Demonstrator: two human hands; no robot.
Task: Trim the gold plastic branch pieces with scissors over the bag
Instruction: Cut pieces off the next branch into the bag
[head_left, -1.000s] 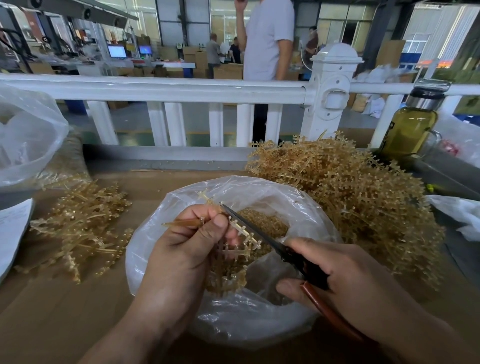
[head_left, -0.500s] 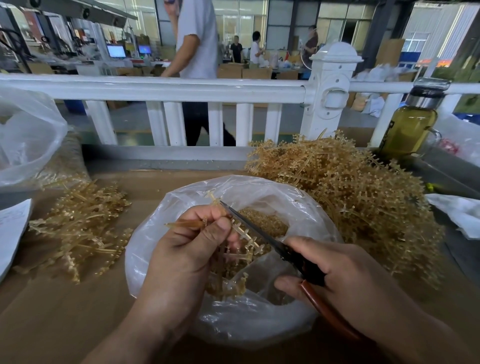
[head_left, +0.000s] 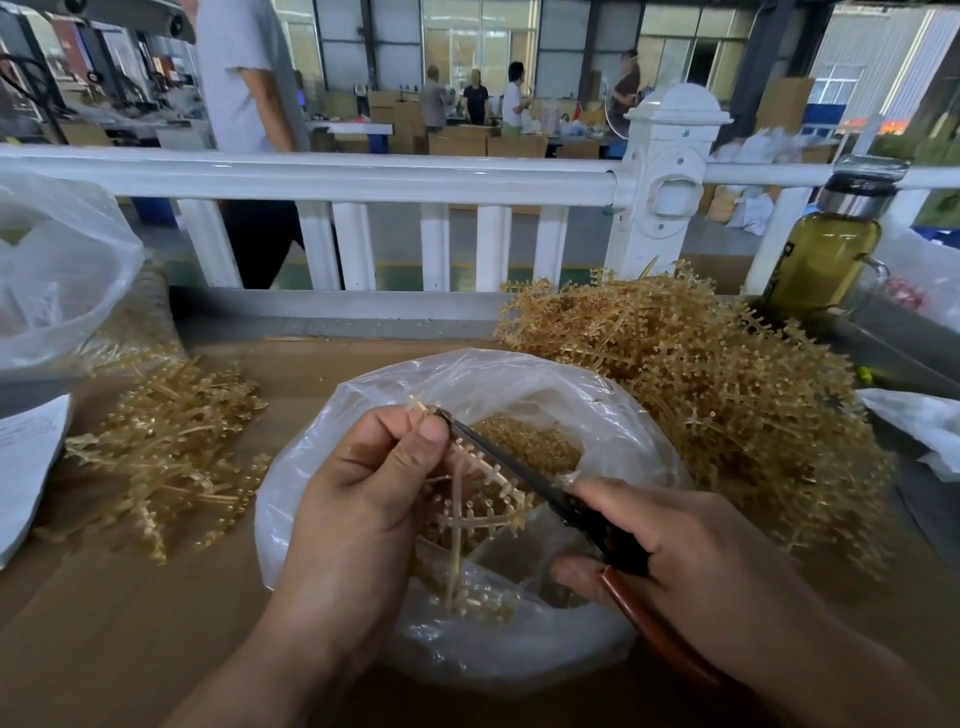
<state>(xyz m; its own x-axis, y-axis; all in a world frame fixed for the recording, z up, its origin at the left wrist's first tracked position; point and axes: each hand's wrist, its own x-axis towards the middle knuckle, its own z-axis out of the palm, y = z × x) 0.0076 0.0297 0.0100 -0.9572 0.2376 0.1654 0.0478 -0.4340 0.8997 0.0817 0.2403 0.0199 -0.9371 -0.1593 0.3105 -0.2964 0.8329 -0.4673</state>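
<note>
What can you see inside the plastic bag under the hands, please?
A heap of small gold bits lies in the bag, with the held branch piece hanging over it. The left hand hides part of the inside.

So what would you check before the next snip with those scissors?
1. Branch piece held firmly: the left hand pinches its top end. Ok.
2. Scissors under control: the right hand grips the handles. Ok.
3. Cut happens over the bag: piece and blades both sit above its open mouth. Ok.
4. Skin clear of the blades: the blade tip lies right beside the left thumb. Cannot tell.
5. Room left in the bag: the cut bits lie low inside. Ok.
</note>
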